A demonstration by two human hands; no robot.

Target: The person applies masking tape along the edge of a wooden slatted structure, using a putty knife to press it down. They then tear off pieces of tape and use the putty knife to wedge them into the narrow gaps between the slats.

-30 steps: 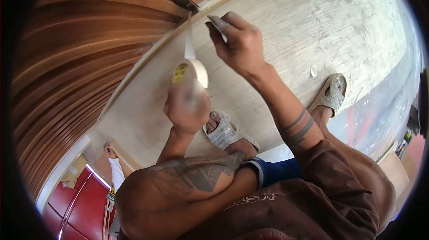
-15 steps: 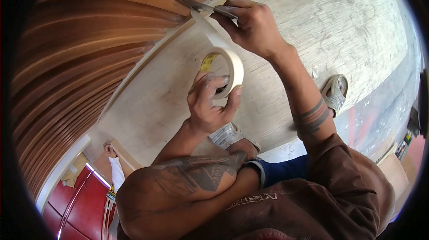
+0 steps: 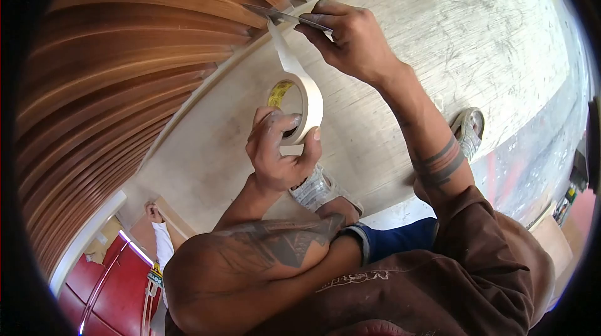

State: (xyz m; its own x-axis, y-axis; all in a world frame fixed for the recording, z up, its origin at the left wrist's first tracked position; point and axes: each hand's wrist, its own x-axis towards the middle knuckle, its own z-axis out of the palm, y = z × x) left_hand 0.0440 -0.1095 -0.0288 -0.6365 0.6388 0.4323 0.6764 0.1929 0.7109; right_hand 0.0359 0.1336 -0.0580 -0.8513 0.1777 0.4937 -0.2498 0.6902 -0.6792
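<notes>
A roll of cream masking tape [image 3: 312, 107] with a yellow inner core is gripped by my left hand [image 3: 278, 151], its fingers hooked into the ring. From the roll, a strip of tape [image 3: 287, 54] runs up to the wooden slats [image 3: 213, 11] near the board's edge. My right hand [image 3: 354, 38] pinches a flat metal blade [image 3: 285, 18], whose far end lies against a slat where the strip's upper end meets it. How firmly the strip sticks there cannot be made out.
Below lies a pale, scuffed wooden board [image 3: 463, 48], with my sandalled feet [image 3: 469, 129] on it. At the lower left, another person's hand [image 3: 153, 212] in a white sleeve is beside a wooden piece [image 3: 176, 220]. Red panels [image 3: 119, 286] stand beyond.
My left hand and the tape roll have moved left and slightly down, and the strip looks longer and straighter. My right hand and the blade have hardly moved.
</notes>
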